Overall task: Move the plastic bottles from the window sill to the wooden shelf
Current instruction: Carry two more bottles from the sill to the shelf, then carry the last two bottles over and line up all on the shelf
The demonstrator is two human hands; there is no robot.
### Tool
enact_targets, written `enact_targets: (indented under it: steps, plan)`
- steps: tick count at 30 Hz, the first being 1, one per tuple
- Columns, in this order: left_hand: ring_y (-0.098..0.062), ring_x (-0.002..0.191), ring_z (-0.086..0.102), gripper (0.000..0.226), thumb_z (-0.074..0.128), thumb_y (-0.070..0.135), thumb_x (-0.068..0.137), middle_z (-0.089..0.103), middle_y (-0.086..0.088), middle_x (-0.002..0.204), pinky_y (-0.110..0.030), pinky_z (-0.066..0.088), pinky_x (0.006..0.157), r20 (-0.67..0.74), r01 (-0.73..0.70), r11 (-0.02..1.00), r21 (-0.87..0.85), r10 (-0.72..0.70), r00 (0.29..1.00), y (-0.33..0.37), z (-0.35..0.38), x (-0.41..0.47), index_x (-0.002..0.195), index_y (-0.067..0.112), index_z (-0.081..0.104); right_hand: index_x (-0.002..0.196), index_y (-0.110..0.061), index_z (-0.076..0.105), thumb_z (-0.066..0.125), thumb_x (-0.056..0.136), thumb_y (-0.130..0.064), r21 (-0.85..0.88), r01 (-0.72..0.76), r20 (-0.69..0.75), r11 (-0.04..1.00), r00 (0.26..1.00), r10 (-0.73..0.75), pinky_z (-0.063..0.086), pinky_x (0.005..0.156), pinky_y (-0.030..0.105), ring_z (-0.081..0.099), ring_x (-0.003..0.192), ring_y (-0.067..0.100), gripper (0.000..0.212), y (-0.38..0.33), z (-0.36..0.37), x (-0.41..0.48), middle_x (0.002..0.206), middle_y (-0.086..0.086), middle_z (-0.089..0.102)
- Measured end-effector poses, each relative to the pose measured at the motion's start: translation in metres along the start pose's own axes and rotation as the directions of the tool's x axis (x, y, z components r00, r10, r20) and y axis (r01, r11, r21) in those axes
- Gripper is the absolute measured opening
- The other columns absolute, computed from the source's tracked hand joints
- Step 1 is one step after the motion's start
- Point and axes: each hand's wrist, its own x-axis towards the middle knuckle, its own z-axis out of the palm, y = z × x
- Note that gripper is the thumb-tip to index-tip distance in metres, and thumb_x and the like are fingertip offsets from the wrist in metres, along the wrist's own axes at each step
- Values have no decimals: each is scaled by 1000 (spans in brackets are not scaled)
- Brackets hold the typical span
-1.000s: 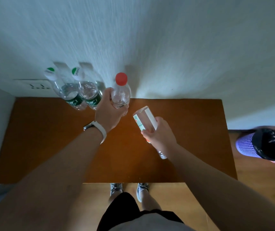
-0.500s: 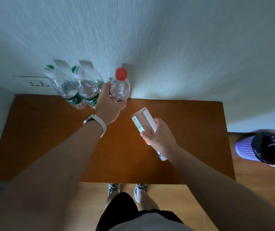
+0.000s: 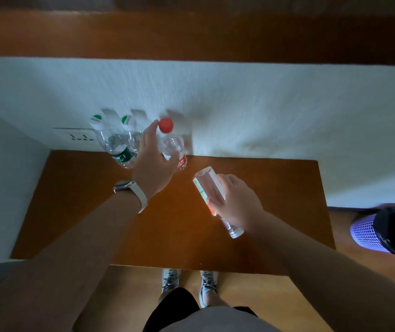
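plastic bottles | three stand upright at the wall edge of the wooden shelf [image 3: 96, 212]: two green-capped bottles [image 3: 117, 149] and a red-capped bottle [image 3: 173, 149] | left hand [image 3: 152, 164] grip spread, beside the red-capped bottle | right hand [image 3: 237, 202] grip pinching a tilted clear bottle [image 3: 209, 188] | advice: turn it upright, set it right of the row, release only once steady

The left hand [image 3: 152, 164] covers much of the second green-label bottle [image 3: 133, 140] and part of the red-capped bottle [image 3: 172, 147]. The basket [image 3: 388, 232] (purple mesh) is cut off by the right edge. The labels are blurred, perhaps unreadable.
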Motion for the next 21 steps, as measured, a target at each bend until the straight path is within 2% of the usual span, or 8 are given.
enact_targets:
  steps: [2,4,7,10,12,16,21]
  plan:
    - [-27,135,44,71,67,28,92,42,-14,149,-36,41,107,6,-16,999,47,15,1000,5,-14,-6,150,7,32,142,-24,39,51,88,-63,-49,75,-6,996,997,-76,54,87,30,56,113,13,68,-5,-13,0,133,-6,55]
    - [-25,127,50,63,66,27,92,46,-11,143,-44,48,103,8,-23,997,70,23,1000,6,-26,-15,146,8,38,141,-25,39,47,90,-62,-80,148,-19,986,989,-150,52,90,29,55,115,13,63,-13,-25,-2,134,-8,54]
    - [-19,121,55,51,64,28,94,49,0,134,-46,53,98,27,2,996,95,-4,1000,4,-44,-34,140,14,45,139,-22,43,43,92,-61,-117,252,-39,961,965,-258,48,95,31,54,119,16,61,-29,-43,-7,136,-5,53]
    - [-16,128,47,46,61,29,95,51,-2,141,-44,44,106,22,3,979,203,-8,1000,-2,-63,-58,138,17,49,142,-21,40,40,95,-60,-162,330,-28,930,941,-338,43,101,36,49,126,19,62,-48,-55,-8,140,-1,51]
    - [-22,134,44,47,61,31,95,49,-5,145,-47,39,109,23,25,952,305,-34,999,-3,-78,-76,138,18,50,144,-22,37,36,96,-60,-174,365,-4,914,928,-372,39,105,37,45,131,20,62,-61,-60,-6,146,-1,46]
    - [-22,147,28,52,52,42,98,34,1,158,-47,25,116,69,88,870,485,-139,988,-7,-110,-110,148,28,41,147,-25,32,31,96,-61,-173,435,46,884,900,-434,34,111,41,36,139,22,63,-88,-62,-3,152,0,38]
    - [-22,152,18,57,41,52,100,25,2,164,-48,20,120,61,160,778,607,-247,967,-12,-150,-153,153,31,33,149,-24,32,29,96,-61,-185,554,97,812,832,-546,27,114,43,30,142,22,65,-132,-59,-9,154,0,35]
